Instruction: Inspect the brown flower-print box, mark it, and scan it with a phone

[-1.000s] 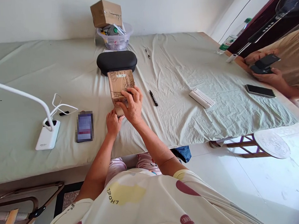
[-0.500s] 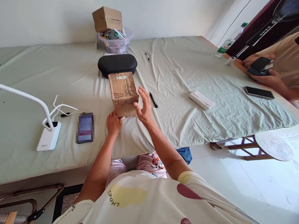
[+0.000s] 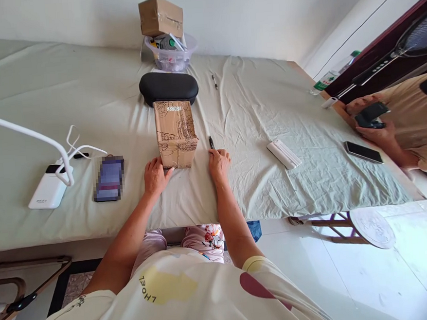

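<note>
A small cardboard box covered in black scribbled drawings stands on the cloth in front of me. My left hand grips its lower near-left corner, fingers along the side and thumb at the bottom front edge. To the right of the box, my right hand rests on the cloth with its fingers closed over a black marker pen. Only the pen's far end shows; the rest is under the fingers. Directly behind the box lies a black zip case.
Left of the box are a phone and a white lamp base with cables. A second pen, a white power bank and another phone lie rightward. A plastic basket carries a carton. Another person sits right, holding a dark device.
My right hand has left the box's right side, come down to the table and closed on the marker pen. My left hand stays at the box corner. The camera view has shifted slightly.
</note>
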A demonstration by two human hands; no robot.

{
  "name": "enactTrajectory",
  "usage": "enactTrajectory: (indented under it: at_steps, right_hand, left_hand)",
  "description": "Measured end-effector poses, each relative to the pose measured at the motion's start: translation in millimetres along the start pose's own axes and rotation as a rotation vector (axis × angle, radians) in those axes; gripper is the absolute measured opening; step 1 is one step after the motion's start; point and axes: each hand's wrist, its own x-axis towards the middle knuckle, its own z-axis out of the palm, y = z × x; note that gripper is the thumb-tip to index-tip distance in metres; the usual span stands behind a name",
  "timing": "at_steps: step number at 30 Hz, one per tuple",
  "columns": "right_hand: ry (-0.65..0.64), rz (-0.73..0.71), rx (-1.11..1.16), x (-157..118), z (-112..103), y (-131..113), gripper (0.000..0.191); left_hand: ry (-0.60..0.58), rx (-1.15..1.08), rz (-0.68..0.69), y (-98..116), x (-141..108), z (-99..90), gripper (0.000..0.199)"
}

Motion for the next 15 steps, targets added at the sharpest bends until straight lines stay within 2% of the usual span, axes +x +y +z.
enactTrajectory:
  at_steps: [4,9,11,13,15]
  right_hand:
    - [0.095,0.005,0.177,5,9,5,0.038]
    - [0.416,-0.109,0.449,0,8,0,0.036]
    - [0.576,-0.199,0.541,-9,4,-9,0.032]
    - [0.709,-0.391,0.603,-23,2,-19,0.026]
    - [0.717,-0.61,0.594,-40,3,-27,0.022]
  left_hand:
    - [-0.007,0.029,-0.003,3,-1,-1.5,0.044]
    - [-0.016,0.057,-0.013,6,-1,-3.6,0.043]
    - [-0.02,0.049,-0.021,6,-1,-3.8,0.045]
    - [-0.024,0.042,-0.037,7,-2,-3.6,0.049]
    - [-0.025,0.036,-0.05,6,-2,-3.0,0.052]
